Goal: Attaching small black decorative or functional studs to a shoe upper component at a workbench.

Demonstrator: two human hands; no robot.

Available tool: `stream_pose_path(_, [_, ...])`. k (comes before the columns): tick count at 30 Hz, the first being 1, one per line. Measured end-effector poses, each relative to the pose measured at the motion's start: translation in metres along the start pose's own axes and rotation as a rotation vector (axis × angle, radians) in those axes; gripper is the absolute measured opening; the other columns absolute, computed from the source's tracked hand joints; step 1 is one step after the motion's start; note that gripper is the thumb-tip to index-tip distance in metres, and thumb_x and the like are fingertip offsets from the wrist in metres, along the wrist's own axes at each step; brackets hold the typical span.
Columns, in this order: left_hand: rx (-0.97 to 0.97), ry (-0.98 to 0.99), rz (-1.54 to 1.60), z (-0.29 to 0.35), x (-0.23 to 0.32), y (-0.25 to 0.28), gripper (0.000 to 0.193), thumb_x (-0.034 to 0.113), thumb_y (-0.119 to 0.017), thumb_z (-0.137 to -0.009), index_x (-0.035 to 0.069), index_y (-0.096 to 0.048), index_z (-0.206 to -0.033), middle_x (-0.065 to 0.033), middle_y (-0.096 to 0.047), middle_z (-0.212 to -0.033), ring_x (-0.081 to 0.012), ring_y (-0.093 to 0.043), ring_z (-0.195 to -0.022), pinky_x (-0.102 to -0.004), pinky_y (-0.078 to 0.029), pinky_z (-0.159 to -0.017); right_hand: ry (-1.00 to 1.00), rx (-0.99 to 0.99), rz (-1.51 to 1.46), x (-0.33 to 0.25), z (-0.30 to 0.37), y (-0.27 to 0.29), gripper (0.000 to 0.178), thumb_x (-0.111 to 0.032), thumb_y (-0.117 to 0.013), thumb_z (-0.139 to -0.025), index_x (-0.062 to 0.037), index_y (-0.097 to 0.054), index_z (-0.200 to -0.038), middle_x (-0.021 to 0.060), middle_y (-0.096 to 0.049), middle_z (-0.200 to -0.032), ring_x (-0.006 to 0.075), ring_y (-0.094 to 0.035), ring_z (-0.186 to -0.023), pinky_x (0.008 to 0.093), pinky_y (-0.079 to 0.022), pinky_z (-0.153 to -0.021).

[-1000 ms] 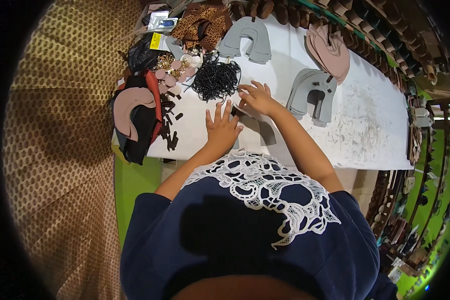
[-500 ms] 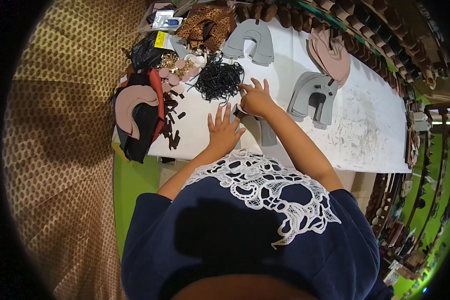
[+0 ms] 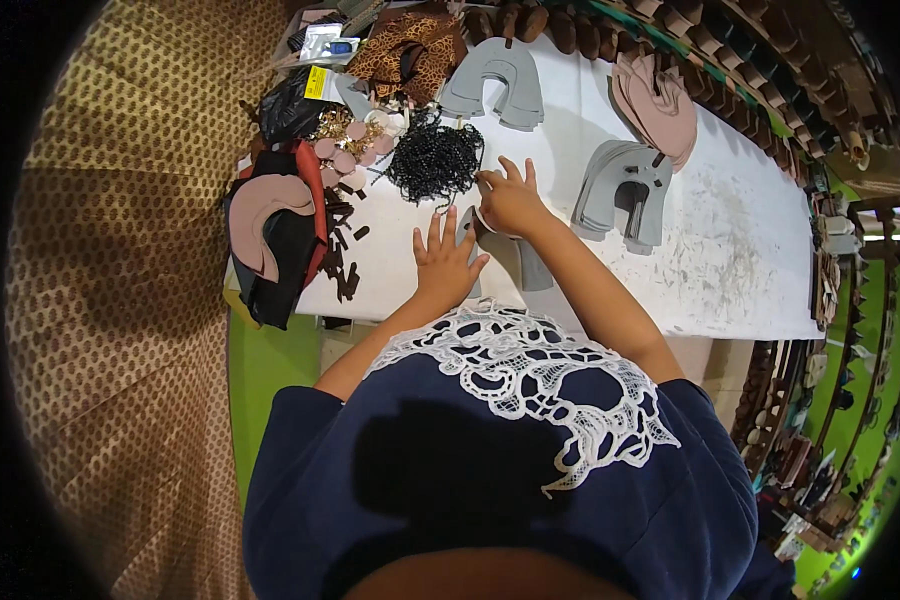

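My left hand lies flat with spread fingers on the near edge of the white table, over a grey curved piece that shows between and beside my hands. My right hand is just right of it, over the far end of that piece. Its thumb and forefinger come together while other fingers stretch out; what they pinch, if anything, is too small to make out. Close to its fingertips lies a tangled heap of black beaded strands.
Stacked grey U-shaped pieces lie to the right, more grey ones farther back. Pink curved pieces are at the far right. Dark strips, pink discs and a black-and-red bundle lie left. Shoe forms line the back.
My right hand's fingertips have shifted slightly, and a pale spot seen at them earlier no longer shows. More of the grey piece's far end appears between my hands. My left hand stays put.
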State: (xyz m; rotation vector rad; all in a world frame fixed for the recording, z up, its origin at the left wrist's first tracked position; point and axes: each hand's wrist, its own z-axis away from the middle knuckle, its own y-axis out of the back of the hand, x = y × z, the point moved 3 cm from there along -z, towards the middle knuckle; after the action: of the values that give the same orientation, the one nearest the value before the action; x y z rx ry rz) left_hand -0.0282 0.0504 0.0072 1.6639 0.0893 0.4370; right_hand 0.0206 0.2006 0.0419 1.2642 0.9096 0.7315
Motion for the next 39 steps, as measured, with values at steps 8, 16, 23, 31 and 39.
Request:
stream_pose_path(8, [-0.010, 0.028, -0.055, -0.002, -0.002, -0.008, 0.076, 0.054, -0.045, -0.086, 0.009, -0.023, -0.143, -0.0124, -0.017, -0.150, -0.0301, -0.014, -0.137, -0.0563, -0.004, -0.106, -0.033, -0.062, -0.062, 0.009, 0.002, 0.007, 0.036, -0.019, -0.054, -0.078, -0.0073, -0.061, -0.111, 0.0040, -0.046, -0.133, 0.0358, -0.024, -0.134, 0.0641, -0.007, -0.105])
stream_pose_path(16, [-0.042, 0.037, -0.039, -0.002, -0.001, -0.006, 0.076, 0.053, -0.046, -0.085, 0.011, -0.023, -0.144, -0.0121, -0.016, -0.150, -0.0310, -0.013, -0.138, -0.0575, -0.003, -0.105, 0.003, -0.180, -0.054, 0.001, 0.004, 0.014, 0.017, -0.023, -0.063, -0.071, -0.0202, -0.073, -0.084, 0.0007, -0.044, -0.136, 0.0347, -0.021, -0.135, 0.0650, -0.006, -0.105])
stream_pose_path(23, [-0.028, 0.031, -0.046, -0.001, -0.002, -0.007, 0.076, 0.053, -0.047, -0.085, 0.011, -0.024, -0.144, -0.0120, -0.017, -0.150, -0.0310, -0.013, -0.137, -0.0579, -0.003, -0.105, 0.010, -0.096, -0.040, 0.003, 0.003, 0.008, 0.023, -0.025, -0.066, -0.066, -0.0188, -0.073, -0.087, -0.0010, -0.047, -0.133, 0.0329, -0.023, -0.135, 0.0652, -0.007, -0.105])
stream_pose_path(31, [0.015, 0.018, -0.059, -0.001, -0.002, -0.009, 0.078, 0.054, -0.046, -0.085, 0.006, -0.025, -0.142, -0.0117, -0.019, -0.149, -0.0293, -0.015, -0.137, -0.0575, -0.002, -0.105, -0.026, -0.049, -0.006, 0.011, 0.003, 0.010, 0.019, -0.025, -0.062, -0.072, -0.0173, -0.072, -0.086, -0.0011, -0.050, -0.129, 0.0330, -0.027, -0.132, 0.0644, -0.013, -0.104])
stream_pose_path(39, [-0.010, 0.023, -0.035, 0.000, -0.003, -0.010, 0.078, 0.052, -0.046, -0.085, 0.006, -0.021, -0.143, -0.0130, -0.017, -0.149, -0.0309, -0.013, -0.137, -0.0578, 0.000, -0.105, -0.045, -0.094, -0.010, 0.010, 0.002, 0.012, 0.017, -0.026, -0.061, -0.073, -0.0192, -0.072, -0.084, -0.0014, -0.051, -0.128, 0.0333, -0.030, -0.131, 0.0646, -0.015, -0.103])
